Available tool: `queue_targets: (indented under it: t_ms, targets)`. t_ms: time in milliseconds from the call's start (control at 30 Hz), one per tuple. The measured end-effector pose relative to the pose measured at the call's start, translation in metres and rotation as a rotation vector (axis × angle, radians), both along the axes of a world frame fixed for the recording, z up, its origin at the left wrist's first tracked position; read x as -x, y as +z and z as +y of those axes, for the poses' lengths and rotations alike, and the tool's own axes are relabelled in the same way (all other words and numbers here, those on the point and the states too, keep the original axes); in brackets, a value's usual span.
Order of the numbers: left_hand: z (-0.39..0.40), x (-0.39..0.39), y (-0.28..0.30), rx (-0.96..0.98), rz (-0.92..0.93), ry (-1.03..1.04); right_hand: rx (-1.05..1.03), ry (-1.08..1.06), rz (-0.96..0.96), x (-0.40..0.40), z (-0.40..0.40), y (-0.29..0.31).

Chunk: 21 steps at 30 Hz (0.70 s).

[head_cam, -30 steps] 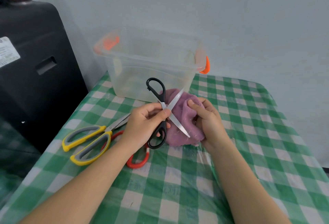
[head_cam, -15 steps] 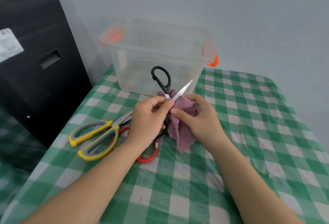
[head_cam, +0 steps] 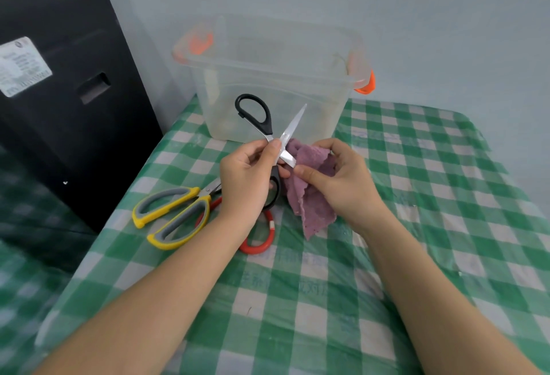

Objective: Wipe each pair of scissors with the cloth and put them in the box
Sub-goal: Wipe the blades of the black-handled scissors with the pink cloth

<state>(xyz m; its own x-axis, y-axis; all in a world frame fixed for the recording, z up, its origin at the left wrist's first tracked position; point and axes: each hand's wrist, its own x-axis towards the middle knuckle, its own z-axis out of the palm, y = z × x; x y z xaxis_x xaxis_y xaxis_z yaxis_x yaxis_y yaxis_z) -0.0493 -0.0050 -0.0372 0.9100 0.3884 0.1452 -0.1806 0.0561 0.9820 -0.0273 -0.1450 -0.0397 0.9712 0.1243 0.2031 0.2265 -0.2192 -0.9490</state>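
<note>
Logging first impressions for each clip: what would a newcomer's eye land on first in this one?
Centre frame, the left hand holds the black scissors splayed open while the right hand pinches the purple cloth against one blade. Behind them stands the clear box with orange latches. To the left, on the green checked table, lie the yellow scissors over the red scissors.

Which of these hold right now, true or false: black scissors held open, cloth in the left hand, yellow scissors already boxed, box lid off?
1. The black scissors are held with blades spread: true.
2. The purple cloth is in the left hand: false, the right hand holds it.
3. The yellow scissors are in the clear box: false, they lie on the checked tablecloth.
4. The box has no lid on: true.
</note>
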Motion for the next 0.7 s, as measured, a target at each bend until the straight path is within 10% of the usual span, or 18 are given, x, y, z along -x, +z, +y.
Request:
queue_targets:
  t_ms: [467, 700]
  targets:
    - [0.003, 0.000, 0.002, 0.085, -0.073, 0.081, -0.158, 0.033, 0.132, 0.001, -0.013, 0.005]
    - [0.007, 0.001, 0.008, 0.109, -0.024, 0.016, -0.524, -0.301, 0.138, -0.008, -0.028, 0.007]
